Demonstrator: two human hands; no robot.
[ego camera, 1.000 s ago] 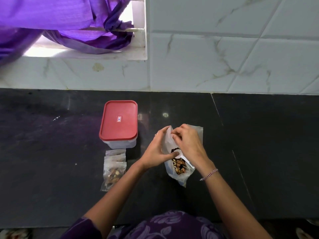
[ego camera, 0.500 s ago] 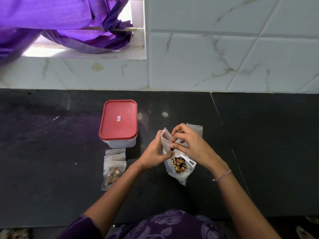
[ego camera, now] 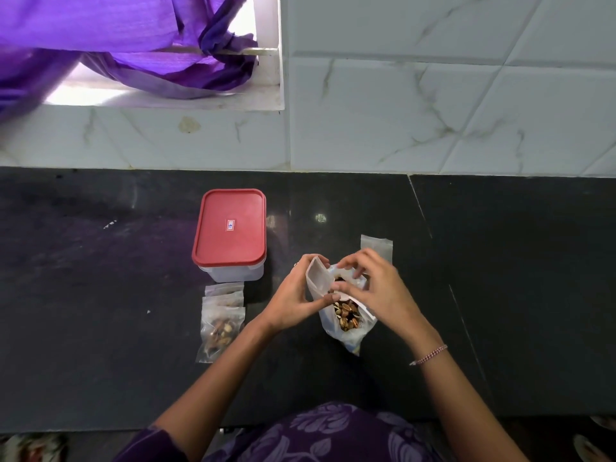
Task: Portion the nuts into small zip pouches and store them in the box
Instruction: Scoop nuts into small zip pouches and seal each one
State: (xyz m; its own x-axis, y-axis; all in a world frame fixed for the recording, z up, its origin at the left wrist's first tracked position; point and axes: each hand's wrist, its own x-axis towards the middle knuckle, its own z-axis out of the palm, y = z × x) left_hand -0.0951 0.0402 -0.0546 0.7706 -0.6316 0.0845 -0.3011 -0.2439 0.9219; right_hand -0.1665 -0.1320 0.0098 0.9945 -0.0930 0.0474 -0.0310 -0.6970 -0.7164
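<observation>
A big clear bag of mixed nuts (ego camera: pixel 346 320) stands open on the black counter (ego camera: pixel 100 295). My left hand (ego camera: pixel 293 296) holds a small empty zip pouch (ego camera: pixel 318 278) upright over the bag's mouth. My right hand (ego camera: pixel 376 288) pinches at the pouch's top edge, fingers curled. Filled small pouches (ego camera: pixel 221 320) lie overlapping to the left. Behind them stands the clear box with its red lid (ego camera: pixel 230 226) on. Empty pouches (ego camera: pixel 376 246) lie flat behind my right hand.
A white tiled wall (ego camera: pixel 433 111) backs the counter. A window ledge with purple cloth (ego camera: pixel 133 45) is at the upper left. The counter's front edge runs just before my body.
My right hand moved from inside the big bag up to the small pouch's opening. The left hand tilted the pouch more upright. The empty pouches behind came into view.
</observation>
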